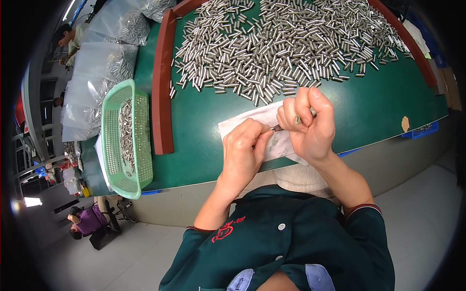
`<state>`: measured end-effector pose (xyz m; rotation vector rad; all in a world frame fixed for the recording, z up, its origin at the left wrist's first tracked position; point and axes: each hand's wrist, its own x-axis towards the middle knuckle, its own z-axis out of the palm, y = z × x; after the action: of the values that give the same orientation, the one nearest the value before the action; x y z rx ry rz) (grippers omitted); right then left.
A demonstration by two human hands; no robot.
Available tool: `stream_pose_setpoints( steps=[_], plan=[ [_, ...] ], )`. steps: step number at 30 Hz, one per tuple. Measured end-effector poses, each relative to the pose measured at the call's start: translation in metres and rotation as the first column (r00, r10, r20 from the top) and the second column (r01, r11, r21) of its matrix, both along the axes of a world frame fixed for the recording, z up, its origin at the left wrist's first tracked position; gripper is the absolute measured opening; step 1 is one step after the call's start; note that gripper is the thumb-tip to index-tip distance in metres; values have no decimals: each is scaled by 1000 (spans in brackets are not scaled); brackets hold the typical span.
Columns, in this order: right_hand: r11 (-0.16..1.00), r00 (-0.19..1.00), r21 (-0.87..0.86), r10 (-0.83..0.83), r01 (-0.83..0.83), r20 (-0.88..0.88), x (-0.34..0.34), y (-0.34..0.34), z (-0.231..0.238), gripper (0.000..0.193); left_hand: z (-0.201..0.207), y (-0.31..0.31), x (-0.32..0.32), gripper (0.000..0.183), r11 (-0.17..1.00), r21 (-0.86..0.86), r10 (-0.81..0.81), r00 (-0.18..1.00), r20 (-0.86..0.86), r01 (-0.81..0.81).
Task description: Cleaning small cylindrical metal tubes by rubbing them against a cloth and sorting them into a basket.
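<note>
My left hand [244,144] is closed in a pinch, thumb against forefinger, above a white cloth [237,124] on the green table. What it pinches is almost wholly hidden; only a tiny shiny bit shows at the fingertips. My right hand [310,127] is wrapped in a fist around a slim tool with a dark pointed tip [277,128]. That tip meets the left fingertips. Most of the tool is covered by my fingers, so its kind is unclear. Beyond both hands lies a broad heap of short metal pins [286,53].
Red-brown rails [163,87] border the green table [194,145]. Left of them stands a pale green plastic basket [143,165] holding loose pins. Clear bags of pins [119,63] line the far left. A blue tray [427,130] sits at the right edge. Other people are in the left background.
</note>
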<state>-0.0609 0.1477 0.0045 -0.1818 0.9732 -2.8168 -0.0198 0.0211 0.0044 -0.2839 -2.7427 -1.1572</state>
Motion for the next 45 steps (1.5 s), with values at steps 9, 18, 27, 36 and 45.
stream_pose_setpoints(
  steps=[9,18,27,36,45],
  plan=[
    [969,989,233,-55,85,-134,7,-11,14,38,6,0,-2,9,1000,9,-9,1000,27,9],
    [996,997,85,-21,28,-72,1,-4,1,33,10,-3,2,9,975,204,61,989,132,-87],
    [999,1000,-32,-14,15,22,1,-2,3,38,6,-44,-4,13,-135,905,-484,824,294,-403],
    [1000,1000,1,-22,22,8,-2,-1,2,38,6,-62,-25,29,491,809,-126,893,431,-322],
    [1000,1000,10,-14,14,13,-2,-1,4,38,5,-53,-53,28,859,-314,396,914,-92,-404]
  ],
)
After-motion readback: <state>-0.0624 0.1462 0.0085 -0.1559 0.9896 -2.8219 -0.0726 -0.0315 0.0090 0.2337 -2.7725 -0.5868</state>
